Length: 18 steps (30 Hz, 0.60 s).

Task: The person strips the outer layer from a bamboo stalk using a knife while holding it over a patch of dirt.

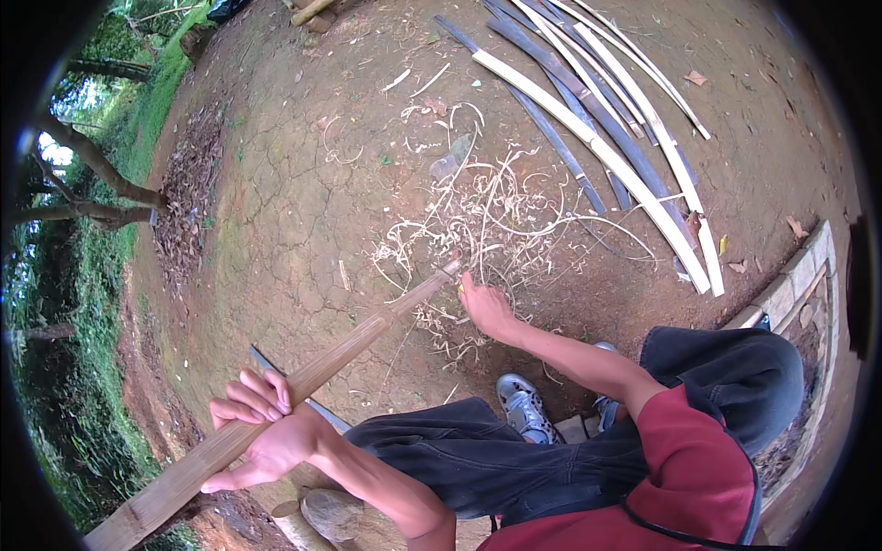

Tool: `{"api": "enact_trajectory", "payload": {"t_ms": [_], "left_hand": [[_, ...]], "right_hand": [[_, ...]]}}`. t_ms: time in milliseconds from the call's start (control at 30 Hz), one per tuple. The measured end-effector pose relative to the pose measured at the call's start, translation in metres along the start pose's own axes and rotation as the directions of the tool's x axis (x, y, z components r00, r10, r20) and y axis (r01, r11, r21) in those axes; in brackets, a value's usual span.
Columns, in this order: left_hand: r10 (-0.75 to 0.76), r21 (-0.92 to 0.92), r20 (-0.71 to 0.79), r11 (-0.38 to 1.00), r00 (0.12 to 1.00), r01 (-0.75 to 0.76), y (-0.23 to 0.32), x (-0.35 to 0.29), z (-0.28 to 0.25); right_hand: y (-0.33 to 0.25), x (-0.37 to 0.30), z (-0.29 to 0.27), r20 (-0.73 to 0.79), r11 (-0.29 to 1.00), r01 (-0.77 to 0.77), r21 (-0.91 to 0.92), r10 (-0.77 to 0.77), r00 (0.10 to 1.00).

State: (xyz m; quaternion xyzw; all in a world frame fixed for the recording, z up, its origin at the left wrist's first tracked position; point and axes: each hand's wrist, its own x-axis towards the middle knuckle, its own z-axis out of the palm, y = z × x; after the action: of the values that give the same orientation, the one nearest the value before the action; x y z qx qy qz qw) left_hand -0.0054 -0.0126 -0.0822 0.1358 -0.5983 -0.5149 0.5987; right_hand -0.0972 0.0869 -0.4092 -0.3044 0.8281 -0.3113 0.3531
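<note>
A long brown bamboo slat (344, 347) runs slantwise from the lower left up to the middle of the view. My left hand (266, 432) is wrapped round its near part, palm up, fingers curled over the top edge. At the slat's far end, my right hand (489, 308) is closed beside the tip. A small yellow bit shows at its fingers, but what it grips is mostly hidden. Pale curled shavings (496, 207) lie on the ground just beyond and around that end.
Pale strips (597, 147) and dark strips (551, 138) lie in a loose pile at upper right. A block edging (785, 294) borders the right side. Cut logs (331, 514) sit below my left arm. Trees (101, 170) stand at left; my shoe (524, 409) rests near the shavings.
</note>
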Motion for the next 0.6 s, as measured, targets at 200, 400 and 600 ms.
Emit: {"api": "enact_trajectory", "payload": {"t_ms": [200,400,600], "left_hand": [[-0.008,0.029,-0.021,1.000,1.000,0.009,-0.015,-0.005,0.025],[-0.009,0.027,-0.037,1.000,0.999,0.010,-0.007,-0.006,0.022],[-0.028,-0.004,-0.007,1.000,1.000,0.028,-0.010,-0.009,0.020]], "right_hand": [[0.065,0.020,0.027,-0.214,0.985,-0.139,-0.102,0.115,0.970],[0.050,0.020,0.022,-0.086,0.975,-0.215,0.058,0.219,0.972],[0.049,0.016,0.024,-0.118,0.990,-0.140,0.031,0.142,0.983]]}}
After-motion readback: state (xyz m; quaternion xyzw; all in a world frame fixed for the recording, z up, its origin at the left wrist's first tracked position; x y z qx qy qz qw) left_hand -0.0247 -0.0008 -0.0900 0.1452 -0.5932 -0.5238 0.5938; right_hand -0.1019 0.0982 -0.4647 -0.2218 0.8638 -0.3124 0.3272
